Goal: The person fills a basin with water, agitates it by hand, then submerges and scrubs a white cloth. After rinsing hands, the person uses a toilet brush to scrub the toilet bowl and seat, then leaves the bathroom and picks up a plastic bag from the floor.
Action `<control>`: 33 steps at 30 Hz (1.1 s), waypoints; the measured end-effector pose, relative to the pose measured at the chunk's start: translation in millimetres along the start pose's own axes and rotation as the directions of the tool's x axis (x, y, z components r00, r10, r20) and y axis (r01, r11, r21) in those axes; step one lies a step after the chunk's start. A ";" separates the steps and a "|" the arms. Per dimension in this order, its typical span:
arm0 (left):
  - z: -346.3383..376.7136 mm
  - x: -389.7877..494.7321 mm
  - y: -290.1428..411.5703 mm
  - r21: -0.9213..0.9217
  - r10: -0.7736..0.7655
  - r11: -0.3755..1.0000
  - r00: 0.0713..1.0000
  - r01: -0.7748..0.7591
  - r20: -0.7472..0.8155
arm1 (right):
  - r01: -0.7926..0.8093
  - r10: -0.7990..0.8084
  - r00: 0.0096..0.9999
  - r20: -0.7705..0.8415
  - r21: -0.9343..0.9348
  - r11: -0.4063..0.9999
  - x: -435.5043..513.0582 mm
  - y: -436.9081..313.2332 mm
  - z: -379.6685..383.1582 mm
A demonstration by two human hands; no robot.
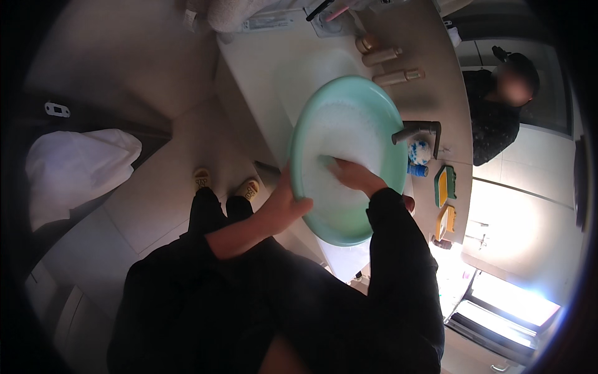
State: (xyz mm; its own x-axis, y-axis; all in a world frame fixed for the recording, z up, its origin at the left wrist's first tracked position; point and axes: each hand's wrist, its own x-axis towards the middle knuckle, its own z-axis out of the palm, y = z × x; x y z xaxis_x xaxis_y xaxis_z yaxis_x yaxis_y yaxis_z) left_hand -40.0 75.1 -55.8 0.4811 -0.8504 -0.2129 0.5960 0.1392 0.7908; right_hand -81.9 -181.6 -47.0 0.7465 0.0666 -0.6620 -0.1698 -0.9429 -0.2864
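A light green plastic basin (395, 105) rests tilted over the white sink, with white suds (348, 126) across its inside. My left hand (292, 201) grips the near left part of the basin's rim, thumb over the edge. Over the suds is my right hand (352, 175), its fingers round a small greenish thing (327, 161) that is blurred; its kind cannot be told. A dark faucet (423, 126) reaches over the basin's right rim. Beside the faucet lie a blue and white scrubbing ball (419, 152) and a small blue container (417, 170).
Cosmetic bottles (397, 77) lie beyond the basin on the counter. A green and yellow soap dish (444, 186) and an orange one (446, 223) stand at the right, before a mirror (514, 187) reflecting a person. White cloth (79, 168) lies far left.
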 end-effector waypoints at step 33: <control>-2.4 3.2 -5.2 0.105 -0.021 0.994 1.000 0.019 0.023 | 0.114 0.032 0.956 0.290 -0.474 0.873 -34.3 38.8 46.8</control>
State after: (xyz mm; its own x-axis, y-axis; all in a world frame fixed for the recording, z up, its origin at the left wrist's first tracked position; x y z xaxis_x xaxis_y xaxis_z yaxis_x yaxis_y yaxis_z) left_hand -40.0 72.8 -61.9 0.4537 -0.8644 -0.2167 0.5343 0.0692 0.8425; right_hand -144.2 -205.3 -67.8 0.5219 0.1277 -0.8434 0.2415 -0.9704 0.0025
